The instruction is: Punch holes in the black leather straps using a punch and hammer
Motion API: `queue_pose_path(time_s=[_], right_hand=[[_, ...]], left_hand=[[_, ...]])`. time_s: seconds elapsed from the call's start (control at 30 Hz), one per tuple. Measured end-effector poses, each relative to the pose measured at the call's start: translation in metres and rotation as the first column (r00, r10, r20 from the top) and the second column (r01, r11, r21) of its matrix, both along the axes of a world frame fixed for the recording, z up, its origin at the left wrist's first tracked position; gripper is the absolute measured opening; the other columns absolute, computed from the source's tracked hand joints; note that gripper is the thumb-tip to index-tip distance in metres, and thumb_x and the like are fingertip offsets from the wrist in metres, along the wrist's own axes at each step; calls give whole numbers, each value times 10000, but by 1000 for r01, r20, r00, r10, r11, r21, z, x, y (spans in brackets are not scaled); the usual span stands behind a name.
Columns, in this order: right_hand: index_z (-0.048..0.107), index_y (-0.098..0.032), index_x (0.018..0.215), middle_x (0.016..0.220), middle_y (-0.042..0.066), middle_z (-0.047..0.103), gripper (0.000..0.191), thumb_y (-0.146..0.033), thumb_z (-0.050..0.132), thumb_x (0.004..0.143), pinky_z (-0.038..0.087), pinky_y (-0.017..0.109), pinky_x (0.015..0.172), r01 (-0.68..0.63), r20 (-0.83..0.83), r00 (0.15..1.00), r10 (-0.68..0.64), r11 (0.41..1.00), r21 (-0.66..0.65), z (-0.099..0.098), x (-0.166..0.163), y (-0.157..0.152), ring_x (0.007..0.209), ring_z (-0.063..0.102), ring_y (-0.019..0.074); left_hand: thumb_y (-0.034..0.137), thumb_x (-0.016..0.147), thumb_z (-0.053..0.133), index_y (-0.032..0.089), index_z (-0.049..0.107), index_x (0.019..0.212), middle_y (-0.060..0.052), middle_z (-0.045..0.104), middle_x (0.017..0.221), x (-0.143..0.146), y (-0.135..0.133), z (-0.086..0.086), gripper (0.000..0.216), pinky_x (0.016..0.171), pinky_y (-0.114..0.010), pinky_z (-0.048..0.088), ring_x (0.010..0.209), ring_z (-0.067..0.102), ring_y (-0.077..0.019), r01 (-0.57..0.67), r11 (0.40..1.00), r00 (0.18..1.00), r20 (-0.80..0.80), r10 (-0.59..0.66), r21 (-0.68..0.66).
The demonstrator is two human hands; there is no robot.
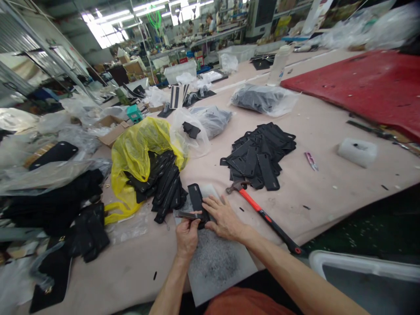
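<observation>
On a grey, speckled board (215,258) lies a black flat piece with rounded corners (196,195). My left hand (187,239) is closed, thumb against fingers, on a narrow dark metal-looking bar (187,215), which crosses the near part of the black piece. What kind of tool it is does not show clearly. My right hand (226,219) lies with fingers stretched out, their tips resting on the black piece's right edge. Beside that hand is a claw hammer (259,210) with a red and black handle, its head pointing away from me.
A heap of similar black pieces (260,153) lies beyond the hammer. More spill from a yellow bag (131,153) at left. Pink snippers (311,161), a clear plastic roll (357,152) and a red sheet (364,87) are at right. A grey bin (364,267) stands by the table edge.
</observation>
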State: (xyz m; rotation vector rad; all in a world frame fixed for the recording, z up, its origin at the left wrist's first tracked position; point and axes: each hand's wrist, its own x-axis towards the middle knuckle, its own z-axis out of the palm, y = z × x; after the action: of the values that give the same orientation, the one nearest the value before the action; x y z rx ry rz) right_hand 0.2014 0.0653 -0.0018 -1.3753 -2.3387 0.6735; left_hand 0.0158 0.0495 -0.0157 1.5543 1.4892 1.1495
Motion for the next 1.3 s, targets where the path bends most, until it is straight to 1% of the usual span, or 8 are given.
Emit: queue_pose_path(time_s=[0.63,0.77,0.93,1.03,1.13,1.2,1.23,1.3], right_hand=[[422,-183,1431,1521,99,378,635,-348,611,848,111,571,1148,11,-64,998,-11,1000,6,-2,5,-1,1436,218,285],[424,-182,1425,1522,100,375,636,-340,619,840,132,568,1144,9,-72,997,-9,1000,6,-3,4,-1,1433,221,285],[444,-182,1409,1515,121,375,623,-347,631,838,152,576,1139,3,-54,999,-2,1000,6,2,7,-1,1422,242,309],[461,-178,1384,1497,137,381,571,-344,611,858,241,531,1123,123,-45,992,-121,992,41,7,26,-8,1381,304,317],[489,-154,1317,1396,174,451,472,-281,564,868,343,498,1051,390,29,918,-395,915,98,7,61,-21,1273,409,338],[545,-143,1182,1238,196,524,350,-249,549,848,393,512,967,533,109,837,-536,844,58,4,86,-31,1160,479,361],[561,-149,1095,1156,190,545,272,-239,540,839,407,512,932,588,111,805,-582,809,-22,2,96,-34,1111,500,359],[538,-177,926,1000,151,559,124,-233,529,816,442,484,861,625,40,766,-642,729,-279,-2,110,-38,1012,535,328]], left_hand=[[271,859,589,177,733,985,-70,758,987,2,-1,-2,213,882,-397,573,945,707,-240,36,998,994,-105,-30,54],[238,870,561,182,724,983,-66,757,978,3,-1,-8,206,879,-394,572,941,708,-239,60,993,982,-182,-40,105],[172,878,524,174,704,998,-73,752,983,6,-2,-17,216,875,-384,571,939,710,-233,140,960,945,-322,-57,243],[157,882,511,179,691,1011,-73,749,984,8,-2,-19,222,848,-373,577,941,710,-235,169,946,927,-370,-57,278],[149,883,499,186,671,1024,-71,744,978,8,-2,-18,225,823,-353,578,929,710,-233,198,946,920,-381,-89,257],[141,881,490,187,658,1026,-75,739,969,9,-2,-16,227,795,-335,576,900,711,-227,205,950,919,-379,-104,236],[140,879,488,189,655,1017,-76,736,955,9,-2,-16,222,780,-328,574,881,711,-225,203,952,919,-380,-105,229],[143,875,492,194,654,994,-75,730,915,9,-3,-15,207,761,-323,568,848,708,-224,189,957,921,-379,-93,222]])
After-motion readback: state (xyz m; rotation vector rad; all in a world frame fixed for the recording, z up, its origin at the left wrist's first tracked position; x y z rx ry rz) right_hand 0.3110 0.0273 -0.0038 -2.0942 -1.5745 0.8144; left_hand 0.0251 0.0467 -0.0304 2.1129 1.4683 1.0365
